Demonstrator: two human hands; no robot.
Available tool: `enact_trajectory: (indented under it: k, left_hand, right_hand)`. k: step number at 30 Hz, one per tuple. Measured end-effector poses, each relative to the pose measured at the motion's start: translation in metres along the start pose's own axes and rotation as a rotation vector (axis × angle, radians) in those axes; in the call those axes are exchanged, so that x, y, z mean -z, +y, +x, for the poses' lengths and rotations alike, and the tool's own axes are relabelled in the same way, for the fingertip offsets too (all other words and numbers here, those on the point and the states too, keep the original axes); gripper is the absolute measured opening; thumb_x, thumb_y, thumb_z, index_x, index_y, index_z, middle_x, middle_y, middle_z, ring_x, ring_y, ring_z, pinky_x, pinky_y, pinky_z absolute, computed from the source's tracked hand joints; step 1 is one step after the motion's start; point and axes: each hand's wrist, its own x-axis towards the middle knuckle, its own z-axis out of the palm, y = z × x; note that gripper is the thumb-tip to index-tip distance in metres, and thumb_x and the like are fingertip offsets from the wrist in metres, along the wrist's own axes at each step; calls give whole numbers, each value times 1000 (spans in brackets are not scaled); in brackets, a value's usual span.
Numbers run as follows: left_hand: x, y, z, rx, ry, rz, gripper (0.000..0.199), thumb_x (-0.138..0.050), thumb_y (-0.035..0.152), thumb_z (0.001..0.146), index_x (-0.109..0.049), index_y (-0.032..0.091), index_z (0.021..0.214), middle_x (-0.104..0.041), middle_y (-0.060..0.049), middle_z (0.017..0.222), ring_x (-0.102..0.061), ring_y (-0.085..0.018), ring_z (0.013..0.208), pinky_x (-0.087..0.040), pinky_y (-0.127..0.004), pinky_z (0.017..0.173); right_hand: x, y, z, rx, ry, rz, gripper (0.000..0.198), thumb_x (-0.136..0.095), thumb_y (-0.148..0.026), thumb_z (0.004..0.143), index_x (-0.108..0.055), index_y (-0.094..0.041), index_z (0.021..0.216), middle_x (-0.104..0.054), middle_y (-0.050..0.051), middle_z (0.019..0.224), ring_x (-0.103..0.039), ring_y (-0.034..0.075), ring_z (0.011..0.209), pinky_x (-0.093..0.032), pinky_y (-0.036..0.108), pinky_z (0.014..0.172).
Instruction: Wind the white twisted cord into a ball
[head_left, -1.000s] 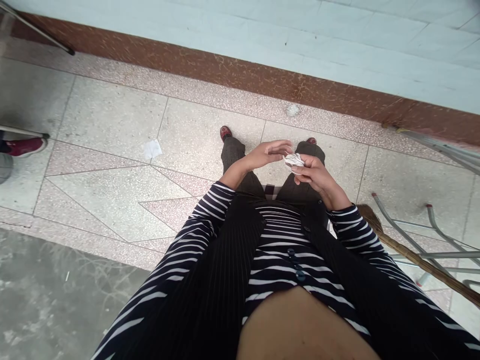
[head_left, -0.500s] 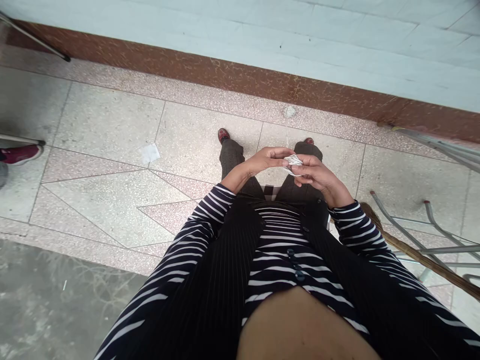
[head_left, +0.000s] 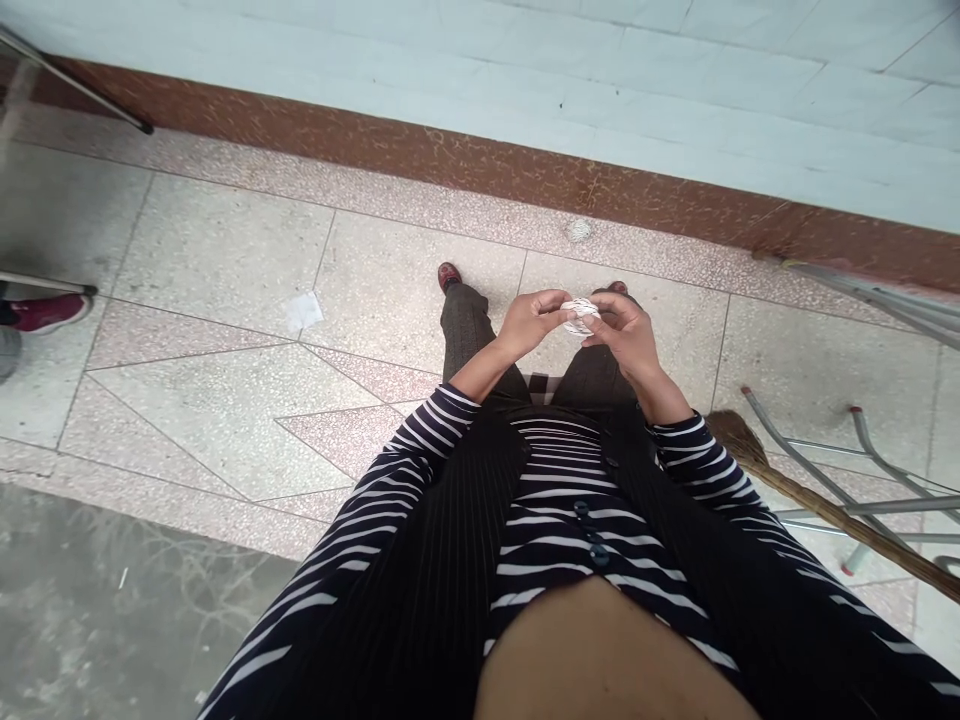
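Between my two hands is a small rounded bundle of white string with dark lines across it, held in front of my knees. My left hand grips its left side, thumb on top and fingers curled behind. Closed on the right side is my right hand, its thumb and fingertips pressed to the string. Parts of the fingers are hidden behind the bundle. On the floor near the wall lies another whitish round bundle, apart from my hands.
A broom leans at my right beside metal stool legs. A white paper scrap lies on the tiled floor to the left. Another person's red shoe shows at the left edge. The tiled wall runs along ahead.
My hands have turned the string bundle, so its rounder face now shows upward. Both hands have risen slightly, and the right fingers have shifted to the bundle's far side.
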Motion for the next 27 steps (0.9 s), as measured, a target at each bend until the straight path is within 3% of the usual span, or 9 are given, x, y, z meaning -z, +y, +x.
enact_trajectory:
  k: [2, 4, 6, 8, 13, 17, 20, 24, 27]
  left_hand:
    - [1, 5, -4, -26, 34, 103, 36, -82, 49, 91, -77, 16, 104, -80, -6, 104, -72, -22, 103, -55, -32, 95]
    - [2, 10, -10, -53, 62, 221, 29, -78, 44, 96, -79, 18, 108, -81, -6, 108, -73, -24, 107, -54, -33, 99]
    - [5, 12, -15, -95, 61, 323, 27, -76, 42, 98, -80, 20, 112, -82, -7, 113, -73, -25, 111, -53, -34, 103]
    - [7, 11, -19, -153, 40, 388, 28, -75, 43, 100, -81, 21, 116, -82, -8, 116, -73, -27, 112, -52, -35, 105]
    - [7, 0, -21, -295, 15, 448, 35, -71, 50, 104, -81, 21, 120, -81, -13, 119, -72, -29, 116, -48, -40, 111]
    - [9, -3, -24, -268, -25, 459, 35, -70, 50, 104, -80, 22, 122, -81, -12, 120, -73, -28, 114, -50, -38, 108]
    - [21, -2, -26, -251, -121, 549, 32, -77, 43, 99, -79, 24, 125, -82, -8, 107, -74, -26, 107, -48, -40, 112]
    - [42, 7, -28, -276, -228, 712, 10, -71, 27, 101, -80, 23, 100, -78, -2, 83, -72, -21, 87, -38, -48, 126]
    - [47, 16, -28, -306, -275, 762, 16, -69, 24, 101, -79, 22, 89, -79, -3, 86, -73, -20, 88, -30, -51, 131]
  right_hand:
    - [1, -1, -1, -14, -5, 15, 71, -100, -63, 65, -73, -28, 121, -72, 4, 121, -75, 16, 87, -69, 26, 62]
    - [3, -1, -1, -120, -82, 66, 79, -94, -72, 71, -68, -32, 134, -73, 4, 123, -79, 18, 87, -71, 30, 65]
    - [3, 0, -1, -244, -174, 121, 84, -87, -80, 75, -65, -31, 139, -78, 5, 112, -81, 20, 81, -72, 33, 66]
    - [2, 3, -1, -279, -188, 146, 85, -89, -81, 71, -69, -26, 133, -80, 4, 100, -81, 20, 73, -72, 33, 64]
    - [-2, 10, 0, -179, -52, 137, 73, -104, -67, 56, -82, -20, 107, -82, 5, 93, -78, 15, 69, -72, 29, 67]
    - [-2, 16, 0, -124, 35, 116, 65, -107, -63, 51, -85, -18, 93, -82, 5, 86, -75, 15, 64, -71, 30, 64]
    - [3, 20, 2, -81, 95, 96, 62, -107, -61, 50, -85, -18, 89, -81, 5, 79, -73, 15, 60, -69, 30, 58]
    - [12, 25, 8, -27, 151, 72, 55, -106, -56, 53, -85, -18, 88, -79, 4, 77, -72, 15, 59, -68, 30, 55]
    - [14, 29, 12, -2, 170, 69, 54, -107, -54, 54, -84, -17, 87, -79, 4, 78, -71, 15, 59, -68, 30, 55]
